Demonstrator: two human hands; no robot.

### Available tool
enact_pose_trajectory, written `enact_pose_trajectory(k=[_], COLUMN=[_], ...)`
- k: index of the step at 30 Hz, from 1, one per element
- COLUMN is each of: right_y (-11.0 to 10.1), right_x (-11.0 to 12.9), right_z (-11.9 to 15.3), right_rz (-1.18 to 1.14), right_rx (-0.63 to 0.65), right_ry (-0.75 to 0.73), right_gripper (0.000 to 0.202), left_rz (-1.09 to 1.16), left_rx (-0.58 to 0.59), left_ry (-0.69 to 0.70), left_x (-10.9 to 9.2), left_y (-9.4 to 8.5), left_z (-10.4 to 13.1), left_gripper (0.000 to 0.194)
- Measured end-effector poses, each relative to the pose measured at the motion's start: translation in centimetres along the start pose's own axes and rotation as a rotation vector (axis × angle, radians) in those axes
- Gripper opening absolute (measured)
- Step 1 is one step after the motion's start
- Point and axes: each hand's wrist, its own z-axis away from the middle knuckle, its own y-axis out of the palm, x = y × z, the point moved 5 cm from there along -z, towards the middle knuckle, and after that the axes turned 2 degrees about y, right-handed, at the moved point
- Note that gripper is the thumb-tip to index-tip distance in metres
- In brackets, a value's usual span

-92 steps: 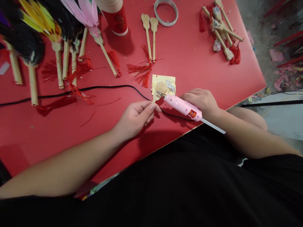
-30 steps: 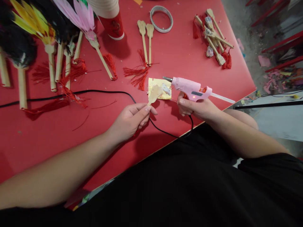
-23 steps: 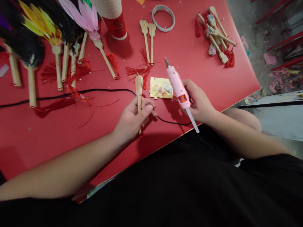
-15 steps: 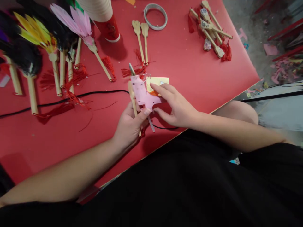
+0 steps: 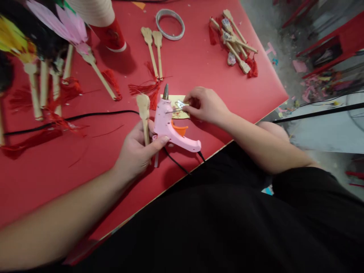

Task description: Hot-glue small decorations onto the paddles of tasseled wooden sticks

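My left hand (image 5: 135, 148) is closed around a pink hot glue gun (image 5: 162, 119) and a wooden handle (image 5: 143, 108) side by side. The gun's metal nozzle points away from me, its orange trigger (image 5: 179, 129) is untouched, and a glue stick (image 5: 156, 160) sticks out of its rear. The handle's carved wider end faces up. Right of the gun, my right hand (image 5: 209, 106) pinches a small silvery piece (image 5: 181, 104) over a yellow pad (image 5: 170, 99). The fingers partly hide the piece, and its exact kind is unclear.
Two wooden handles (image 5: 153, 51) with red tassels lie beyond the gun. Further back are a roll of tape (image 5: 170, 24) and stacked paper cups (image 5: 109, 34). Feather fans (image 5: 76, 38) lie left, more handles (image 5: 234, 41) right. A black cord (image 5: 99, 113) crosses the red table (image 5: 93, 182).
My right hand has moved from beside the gun's grip to the pad and closed on the silvery piece. The gun has turned in my left hand, its grip now towards me. The view has shifted.
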Motion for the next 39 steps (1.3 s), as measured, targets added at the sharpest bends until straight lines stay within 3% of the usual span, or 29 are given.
enact_pose_trajectory(k=[5, 11, 17, 22, 31, 34, 39], right_y=[0.3, 0.3, 1.0, 1.1, 1.5, 1.2, -0.2], right_x=[1.2, 2.3, 2.2, 2.0, 1.9, 2.1, 2.1], right_z=[-0.3, 0.3, 0.2, 0.1, -0.9, -1.7, -2.3], right_rz=[0.007, -0.031, -0.124, -0.017, -0.101, -0.138, -0.217], right_rx=[0.085, 0.072, 0.107, 0.069, 0.072, 0.098, 0.125], right_ry=[0.017, 0.012, 0.049, -0.029, 0.03, 0.038, 0.008], right_gripper=[0.018, 0.018, 0.034, 0.025, 0.035, 0.042, 0.029], left_rz=[-0.036, -0.141, -0.182, -0.217, -0.255, -0.264, -0.276], left_rx=[-0.017, -0.029, -0.092, -0.118, -0.1, -0.143, -0.206], left_ry=[-0.002, 0.053, 0.051, 0.078, 0.084, 0.087, 0.073], left_x=[-0.2, -0.6, -0.9, -0.5, -1.6, -1.7, -1.4], left_y=[0.0, -0.2, -1.2, -2.0, -1.1, -1.3, -2.1], left_z=[0.1, -0.3, -1.2, -1.9, -3.4, -4.1, -4.4], left_gripper=[0.06, 0.054, 0.061, 0.061, 0.063, 0.063, 0.064])
